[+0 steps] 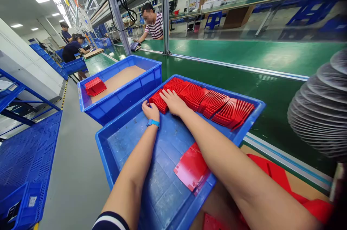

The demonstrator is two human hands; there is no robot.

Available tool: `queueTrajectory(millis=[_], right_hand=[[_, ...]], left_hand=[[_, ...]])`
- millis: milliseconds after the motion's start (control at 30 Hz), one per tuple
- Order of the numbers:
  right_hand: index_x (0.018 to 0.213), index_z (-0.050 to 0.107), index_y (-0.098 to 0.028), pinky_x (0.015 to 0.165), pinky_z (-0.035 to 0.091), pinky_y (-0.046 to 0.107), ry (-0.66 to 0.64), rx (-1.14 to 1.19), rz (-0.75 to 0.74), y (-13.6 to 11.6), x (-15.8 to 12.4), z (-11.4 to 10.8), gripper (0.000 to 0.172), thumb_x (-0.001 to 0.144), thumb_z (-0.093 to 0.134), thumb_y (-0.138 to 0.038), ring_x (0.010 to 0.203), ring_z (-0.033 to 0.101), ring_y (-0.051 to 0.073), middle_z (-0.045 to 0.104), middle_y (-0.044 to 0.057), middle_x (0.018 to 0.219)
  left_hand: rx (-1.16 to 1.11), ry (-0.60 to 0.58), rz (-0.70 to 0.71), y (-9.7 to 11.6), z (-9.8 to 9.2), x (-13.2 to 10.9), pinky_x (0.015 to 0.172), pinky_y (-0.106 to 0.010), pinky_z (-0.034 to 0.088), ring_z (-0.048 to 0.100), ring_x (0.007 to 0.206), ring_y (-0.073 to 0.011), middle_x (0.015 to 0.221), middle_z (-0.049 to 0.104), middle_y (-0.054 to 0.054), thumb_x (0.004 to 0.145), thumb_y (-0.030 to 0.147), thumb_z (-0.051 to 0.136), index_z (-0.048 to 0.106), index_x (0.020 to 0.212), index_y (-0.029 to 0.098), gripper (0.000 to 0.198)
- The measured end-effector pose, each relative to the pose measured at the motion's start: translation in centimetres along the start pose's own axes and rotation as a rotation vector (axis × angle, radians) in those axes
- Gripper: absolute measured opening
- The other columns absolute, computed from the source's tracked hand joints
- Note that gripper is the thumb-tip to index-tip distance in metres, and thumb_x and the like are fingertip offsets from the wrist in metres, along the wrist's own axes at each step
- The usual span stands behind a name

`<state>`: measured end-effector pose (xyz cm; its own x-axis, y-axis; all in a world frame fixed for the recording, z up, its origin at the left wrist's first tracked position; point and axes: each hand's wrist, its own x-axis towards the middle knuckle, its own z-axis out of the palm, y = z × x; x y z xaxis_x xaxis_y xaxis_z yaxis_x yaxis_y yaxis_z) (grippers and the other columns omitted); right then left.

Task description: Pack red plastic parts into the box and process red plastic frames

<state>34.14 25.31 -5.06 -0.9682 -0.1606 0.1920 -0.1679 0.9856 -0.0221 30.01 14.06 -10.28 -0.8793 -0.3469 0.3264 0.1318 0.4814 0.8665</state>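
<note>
— Entry one, please: what's in the near tub?
— One blue plastic crate (151, 161), resting on the green conveyor bench (244, 85). Inside it, along the far wall, a row of red plastic plates (206, 101), stacked on edge and leaning over like fallen cards.
— Which way does the row run?
— Its long axis goes from the two hands off to the right along that wall, so the row lies ahead of both and rightward.
— And the hands?
— Right grip (173, 102): flat and open, palm down, fingers spread over the near end of the row, closed on nothing. Left grip (150, 110): loosely curled, fingers against the row's end plates; whether it has hold, I can't tell from here. A blue wristband (153, 123) sits on that wrist. The right grip lies farther along the row.
— Anything loose?
— One red plate (191, 166), flat on the crate floor by the right forearm. Next along, a second blue crate (121, 96) with a small red stack (94, 86) on cardboard. Farther off, a co-worker (151, 24) leans over the bench.
</note>
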Motion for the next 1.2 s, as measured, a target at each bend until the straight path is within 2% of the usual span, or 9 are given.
queueTrajectory(millis=[167,400,567,667,767,900,1067,1133,1200], right_hand=[[0.139,0.031,-0.011,0.109,0.019,0.048,-0.007,0.012,-0.017,0.0,0.2,0.1,0.064,0.076,0.043,-0.007,0.134,0.019,0.030,0.025,0.013,0.146],[0.139,0.031,-0.014,0.108,0.019,0.049,-0.015,-0.001,-0.003,0.0,0.2,0.2,0.062,0.078,0.044,-0.008,0.133,0.023,0.030,0.028,0.010,0.145],[0.138,0.032,-0.010,0.109,0.019,0.044,-0.004,-0.002,0.001,0.0,0.1,0.2,0.058,0.081,0.041,-0.008,0.133,0.022,0.029,0.027,0.013,0.145],[0.136,0.035,-0.008,0.110,0.017,0.043,0.025,0.002,0.020,0.4,0.2,0.4,0.052,0.085,0.034,-0.009,0.134,0.021,0.027,0.031,0.014,0.144],[0.137,0.034,-0.012,0.110,0.017,0.046,0.051,0.012,0.051,1.0,0.4,0.8,0.050,0.088,0.026,-0.011,0.134,0.020,0.025,0.035,0.010,0.142],[0.140,0.025,-0.009,0.110,0.018,0.044,0.058,0.042,0.071,1.4,0.6,1.5,0.054,0.087,0.026,-0.012,0.136,0.015,0.025,0.029,0.011,0.145],[0.142,0.015,-0.003,0.110,0.016,0.046,0.047,0.085,0.040,1.4,0.3,1.6,0.077,0.073,0.048,-0.012,0.136,0.007,0.030,0.018,0.018,0.148],[0.142,0.016,-0.003,0.111,0.013,0.044,0.040,0.100,0.019,1.3,0.2,1.5,0.086,0.066,0.055,-0.012,0.136,0.006,0.031,0.016,0.017,0.148],[0.141,0.018,-0.001,0.112,0.012,0.042,0.037,0.115,0.024,1.2,0.1,1.4,0.087,0.065,0.059,-0.014,0.136,0.006,0.031,0.018,0.018,0.147]], left_hand=[[0.017,-0.054,0.053,-0.4,-0.9,0.8,0.081,-0.038,0.049,0.058,0.092,-0.0169,0.106,0.059,-0.007,0.088,0.031,0.050,0.058,0.103,0.016,0.022],[0.001,-0.107,0.108,-0.1,-1.4,1.3,0.083,-0.038,0.049,0.060,0.090,-0.0162,0.102,0.062,-0.006,0.089,0.030,0.048,0.057,0.105,0.016,0.023],[-0.005,-0.202,0.156,0.5,-1.5,1.3,0.091,-0.041,0.044,0.057,0.101,-0.0175,0.107,0.062,-0.006,0.088,0.026,0.049,0.060,0.101,0.016,0.020],[0.018,-0.168,0.086,0.8,-0.8,0.6,0.094,-0.045,0.041,0.053,0.108,-0.0209,0.118,0.056,-0.009,0.088,0.027,0.050,0.056,0.111,0.016,0.026],[0.039,-0.126,-0.022,1.2,0.3,-0.9,0.095,-0.048,0.040,0.049,0.114,-0.0235,0.127,0.049,-0.010,0.088,0.030,0.048,0.051,0.118,0.018,0.033],[0.052,-0.165,-0.092,2.1,1.5,-2.6,0.095,-0.048,0.040,0.048,0.115,-0.0245,0.130,0.046,-0.010,0.088,0.033,0.048,0.047,0.122,0.019,0.037],[0.102,-0.215,-0.131,3.0,1.3,-2.1,0.095,-0.049,0.040,0.048,0.115,-0.0253,0.130,0.046,-0.011,0.087,0.036,0.049,0.046,0.123,0.017,0.041],[0.127,-0.217,-0.156,3.2,1.1,-1.6,0.093,-0.049,0.041,0.050,0.111,-0.0248,0.127,0.048,-0.011,0.087,0.036,0.050,0.047,0.122,0.017,0.040],[0.145,-0.214,-0.177,3.3,0.9,-1.2,0.091,-0.048,0.042,0.052,0.109,-0.0241,0.124,0.050,-0.011,0.086,0.035,0.051,0.048,0.120,0.016,0.039]])
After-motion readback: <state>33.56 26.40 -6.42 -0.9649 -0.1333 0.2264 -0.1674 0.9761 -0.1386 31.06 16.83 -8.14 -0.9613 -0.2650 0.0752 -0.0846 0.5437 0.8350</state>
